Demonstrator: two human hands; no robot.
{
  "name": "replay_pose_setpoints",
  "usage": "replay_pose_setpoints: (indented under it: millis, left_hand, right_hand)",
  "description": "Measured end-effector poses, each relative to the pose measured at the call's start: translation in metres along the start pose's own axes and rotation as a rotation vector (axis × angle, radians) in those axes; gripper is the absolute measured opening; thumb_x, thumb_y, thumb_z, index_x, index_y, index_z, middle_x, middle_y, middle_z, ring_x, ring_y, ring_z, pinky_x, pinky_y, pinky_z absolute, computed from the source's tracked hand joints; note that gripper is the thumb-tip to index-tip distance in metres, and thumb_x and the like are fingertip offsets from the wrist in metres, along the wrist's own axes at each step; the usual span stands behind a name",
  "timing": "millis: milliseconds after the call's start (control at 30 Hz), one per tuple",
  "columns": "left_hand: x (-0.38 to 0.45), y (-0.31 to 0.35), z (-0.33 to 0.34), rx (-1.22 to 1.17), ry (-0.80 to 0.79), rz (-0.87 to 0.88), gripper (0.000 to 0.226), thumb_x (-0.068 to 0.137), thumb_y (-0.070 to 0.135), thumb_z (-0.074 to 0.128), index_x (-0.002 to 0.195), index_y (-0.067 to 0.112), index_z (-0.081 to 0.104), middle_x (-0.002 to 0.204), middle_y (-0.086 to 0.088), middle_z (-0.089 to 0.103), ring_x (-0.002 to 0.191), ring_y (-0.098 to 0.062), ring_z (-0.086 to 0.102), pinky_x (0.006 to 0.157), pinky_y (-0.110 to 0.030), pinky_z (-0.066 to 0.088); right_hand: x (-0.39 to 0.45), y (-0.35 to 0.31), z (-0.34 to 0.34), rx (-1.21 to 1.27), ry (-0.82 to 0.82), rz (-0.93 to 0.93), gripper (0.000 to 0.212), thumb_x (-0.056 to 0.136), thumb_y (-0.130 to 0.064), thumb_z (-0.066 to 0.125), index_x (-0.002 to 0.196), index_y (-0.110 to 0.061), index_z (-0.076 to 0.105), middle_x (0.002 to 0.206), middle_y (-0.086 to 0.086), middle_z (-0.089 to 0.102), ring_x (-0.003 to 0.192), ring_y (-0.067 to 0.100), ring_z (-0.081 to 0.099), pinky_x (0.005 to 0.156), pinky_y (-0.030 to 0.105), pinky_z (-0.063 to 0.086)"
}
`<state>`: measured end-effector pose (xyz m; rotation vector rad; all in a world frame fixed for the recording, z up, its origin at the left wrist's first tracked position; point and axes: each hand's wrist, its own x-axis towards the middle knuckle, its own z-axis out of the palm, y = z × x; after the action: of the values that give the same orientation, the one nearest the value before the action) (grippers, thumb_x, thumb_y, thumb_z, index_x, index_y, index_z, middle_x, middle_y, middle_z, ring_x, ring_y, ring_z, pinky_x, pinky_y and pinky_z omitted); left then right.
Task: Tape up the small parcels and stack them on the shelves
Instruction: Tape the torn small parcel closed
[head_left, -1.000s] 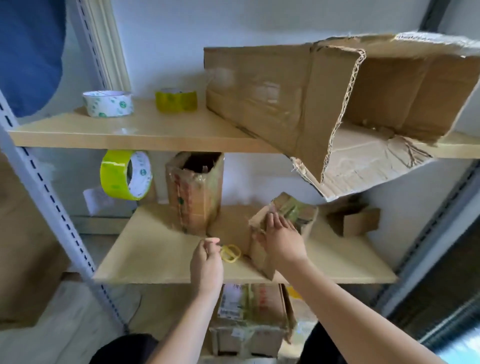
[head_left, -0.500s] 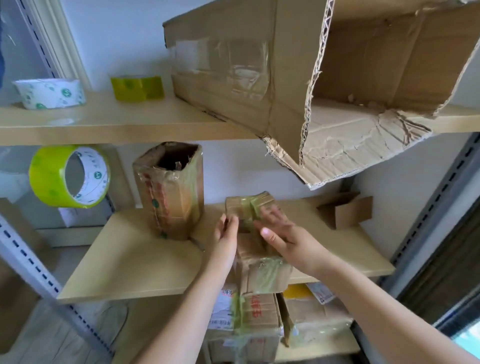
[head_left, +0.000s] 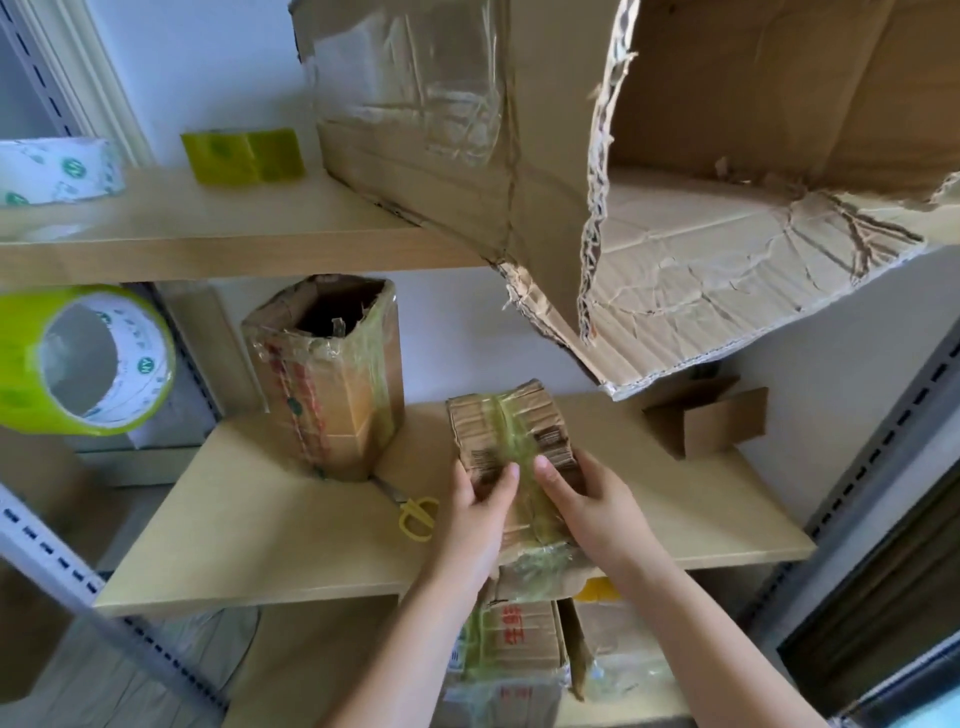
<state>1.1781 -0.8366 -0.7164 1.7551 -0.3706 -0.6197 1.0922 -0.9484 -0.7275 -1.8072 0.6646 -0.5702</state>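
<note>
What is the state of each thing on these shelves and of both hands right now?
Small taped cardboard parcel: lying on the middle shelf, held from both sides.
Left hand: gripping the parcel.
Right hand: gripping the parcel.
Tall taped cardboard box: upright, top open.
Yellow-handled scissors: lying flat on the shelf.
Large torn cardboard carton: on its side, open.
Small brown cardboard box: flaps open.

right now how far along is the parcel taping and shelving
Done, apparently: taped parcels sit on the bottom shelf, and a taped tall box stands on the middle shelf. In hand: the left hand and right hand both hold a small parcel already banded in yellowish tape, at that shelf's front edge. Left: setting it down, and likely the small open box at right.
</note>
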Motion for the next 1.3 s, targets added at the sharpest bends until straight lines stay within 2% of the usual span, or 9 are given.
replay_pose_setpoints:
  millis: [133, 300, 400, 567, 800, 933, 1033, 1167, 1300]
  left_hand:
    - [-0.02, -0.015, 0.003, 0.036, 0.018, 0.085, 0.086, 0.088, 0.057, 0.062, 0.155, 0.033, 0.015, 0.141, 0.016, 0.043, 0.137, -0.012, 0.041, 0.101, -0.025, 0.035]
    - [-0.03, -0.035, 0.012, 0.098, 0.149, 0.163, 0.086, 0.093, 0.045, 0.063, 0.158, 0.023, 0.011, 0.143, 0.015, 0.039, 0.138, -0.012, 0.04, 0.106, -0.023, 0.036]
    - [-0.039, -0.042, 0.017, 0.073, 0.193, 0.163, 0.083, 0.091, 0.049, 0.063, 0.156, 0.034, 0.013, 0.148, 0.011, 0.046, 0.133, -0.016, 0.049, 0.107, -0.039, 0.044]
    - [-0.047, -0.031, 0.001, -0.025, 0.129, 0.144, 0.08, 0.086, 0.047, 0.071, 0.15, 0.032, 0.026, 0.129, 0.022, 0.045, 0.121, -0.008, 0.051, 0.096, -0.025, 0.04]
    - [-0.034, -0.04, -0.002, 0.083, 0.257, 0.184, 0.058, 0.065, 0.076, 0.067, 0.099, 0.046, 0.031, 0.113, 0.002, 0.061, 0.101, -0.021, 0.062, 0.088, -0.045, 0.054]
    - [-0.034, -0.005, -0.029, 0.222, 0.309, 0.419, 0.098, 0.068, 0.045, 0.087, 0.146, 0.029, 0.03, 0.141, 0.004, 0.039, 0.129, -0.008, 0.04, 0.104, -0.016, 0.034]
    - [-0.022, 0.019, -0.048, 0.542, 0.19, 0.711, 0.071, 0.08, 0.037, 0.077, 0.145, 0.021, 0.051, 0.15, 0.008, 0.047, 0.143, -0.005, 0.034, 0.117, -0.019, 0.027]
    - [-0.019, 0.019, -0.056, 0.682, -0.002, 0.597, 0.048, 0.086, 0.04, 0.072, 0.128, 0.02, 0.066, 0.128, 0.008, 0.064, 0.108, 0.0, 0.063, 0.082, 0.007, 0.034]
    - [-0.021, 0.008, -0.057, 0.573, 0.021, 0.51, 0.041, 0.083, 0.034, 0.078, 0.119, 0.015, 0.072, 0.119, 0.001, 0.071, 0.108, -0.004, 0.066, 0.088, -0.006, 0.041]
  right_hand:
    - [-0.019, 0.004, 0.002, 0.053, -0.004, -0.052, 0.012, 0.093, -0.037, 0.065, 0.104, -0.034, 0.068, 0.09, -0.002, 0.076, 0.083, 0.023, 0.072, 0.075, 0.044, 0.059]
    - [-0.038, 0.013, 0.007, 0.045, 0.035, -0.117, 0.009, 0.095, -0.04, 0.063, 0.103, -0.042, 0.066, 0.087, 0.01, 0.074, 0.083, 0.034, 0.069, 0.075, 0.052, 0.057]
    - [-0.047, 0.019, 0.009, 0.035, 0.063, -0.146, 0.01, 0.095, -0.04, 0.062, 0.104, -0.043, 0.065, 0.084, 0.01, 0.073, 0.079, 0.035, 0.068, 0.07, 0.051, 0.056]
    - [-0.066, 0.023, 0.012, 0.063, 0.094, -0.158, 0.02, 0.098, -0.034, 0.06, 0.117, -0.032, 0.064, 0.058, 0.003, 0.056, 0.05, 0.013, 0.044, 0.047, 0.025, 0.037]
    - [-0.08, 0.023, 0.017, 0.092, 0.093, -0.146, 0.022, 0.098, -0.033, 0.059, 0.119, -0.037, 0.063, 0.058, 0.005, 0.052, 0.052, 0.013, 0.037, 0.046, 0.021, 0.031]
    - [-0.082, 0.025, 0.014, 0.107, 0.039, -0.165, 0.032, 0.094, -0.047, 0.06, 0.125, -0.042, 0.061, 0.084, 0.009, 0.072, 0.072, 0.034, 0.065, 0.067, 0.044, 0.057]
    - [-0.085, 0.032, 0.013, 0.077, 0.035, -0.178, 0.05, 0.088, -0.063, 0.058, 0.133, -0.041, 0.057, 0.094, 0.013, 0.072, 0.089, 0.043, 0.064, 0.075, 0.053, 0.055]
    - [-0.088, 0.032, 0.01, 0.016, 0.03, -0.167, 0.047, 0.091, -0.055, 0.06, 0.135, -0.038, 0.056, 0.097, -0.002, 0.075, 0.09, 0.028, 0.07, 0.077, 0.047, 0.058]
    - [-0.094, 0.028, 0.013, -0.141, 0.054, -0.158, 0.043, 0.093, -0.038, 0.063, 0.135, -0.034, 0.057, 0.093, -0.028, 0.072, 0.085, -0.007, 0.068, 0.071, 0.023, 0.056]
